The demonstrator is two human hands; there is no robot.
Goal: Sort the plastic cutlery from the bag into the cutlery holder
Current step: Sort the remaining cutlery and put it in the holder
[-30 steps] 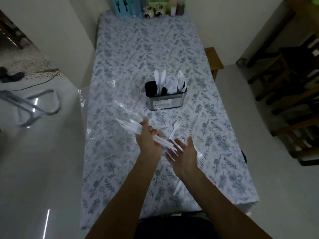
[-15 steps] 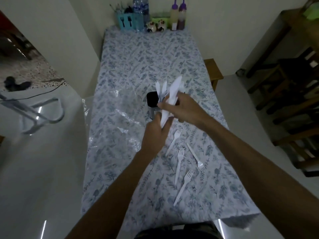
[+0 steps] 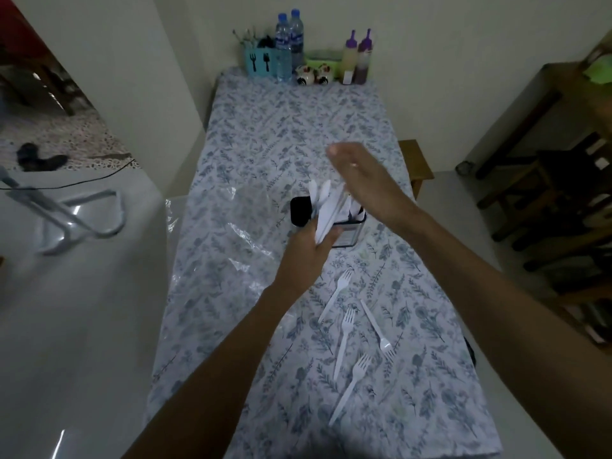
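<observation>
White plastic knives (image 3: pixel 326 212), a small bundle, clenched in my left hand (image 3: pixel 306 253), blades angled up and away over the cutlery holder. Black-and-metal rectangular cutlery holder (image 3: pixel 346 231) stands mid-table just beyond that hand, partly hidden by the bundle and my fingers; white plastic cutlery already upright inside it, and its left compartment (image 3: pixel 301 210) looks dark. My right hand (image 3: pixel 359 175) is above and just behind the holder, fingers spread flat, gripping nothing; it is motion-blurred and blocks the holder's right side.

Four white plastic forks lie loose on the blue floral tablecloth (image 3: pixel 298 134) nearer to me: one fork (image 3: pixel 336 294) closest to the holder, a second fork (image 3: pixel 344 341) below it, a third fork (image 3: pixel 377 329) to the right with tines pointing toward me, a fourth fork (image 3: pixel 349 389) nearest the table edge. None touch my hands.

Clear crumpled plastic bag (image 3: pixel 231 226) sits on the table left of the holder, spilling toward the left edge.

Far end of the table against the wall: teal box with fork and knife icons (image 3: pixel 260 62), two clear water bottles with blue caps (image 3: pixel 289 41), two purple-capped sauce bottles (image 3: pixel 357 59), a small cow-patterned pair of shakers (image 3: pixel 313 76). Grey metal frame (image 3: pixel 71 215) lies on the floor to the left. Dark wooden chairs (image 3: pixel 546 193) on the right.
</observation>
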